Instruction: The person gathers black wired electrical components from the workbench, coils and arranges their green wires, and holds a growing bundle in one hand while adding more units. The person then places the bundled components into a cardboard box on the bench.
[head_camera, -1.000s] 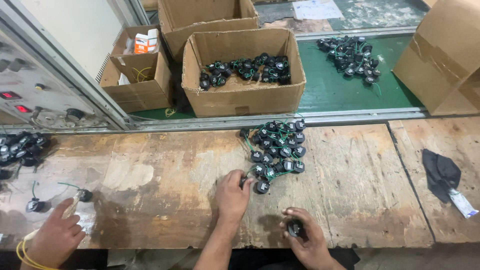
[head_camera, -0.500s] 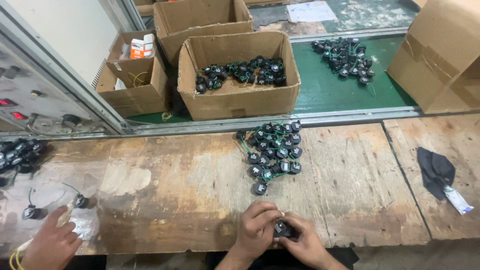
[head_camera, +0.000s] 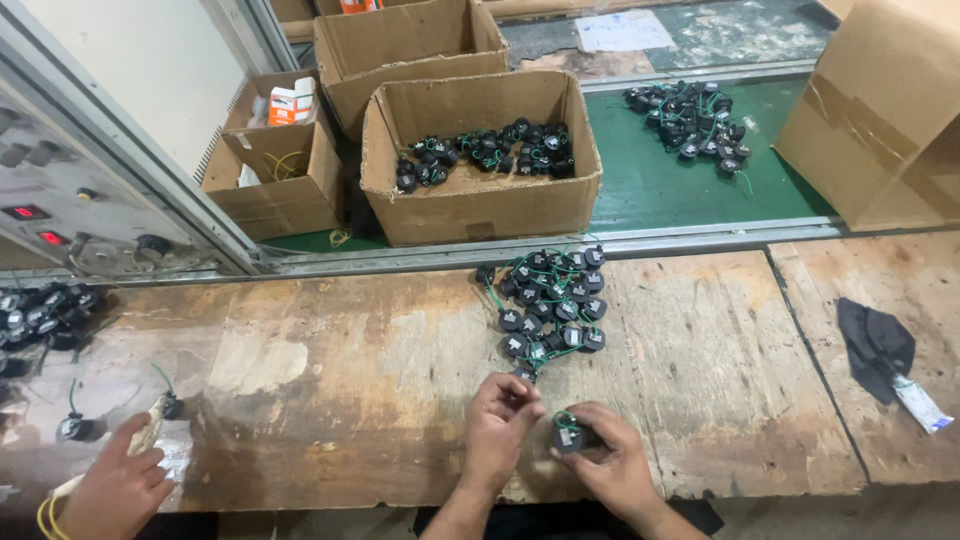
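The right hand (head_camera: 612, 462) gripped a small round black part (head_camera: 569, 437) with a green wire, holding it just above the near edge of the worn wooden table (head_camera: 330, 400); the left hand (head_camera: 503, 420) sat just beside it, fingers curled in and pinched narrow, perhaps on the wire's end, though the view was too small to be sure; a pile of like parts (head_camera: 550, 300) lay just beyond the hands; a cardboard box (head_camera: 480, 205) holding more stood behind the table; another person's hand (head_camera: 115, 490) rested at the far left; a dark cloth (head_camera: 875, 345) lay to the right.
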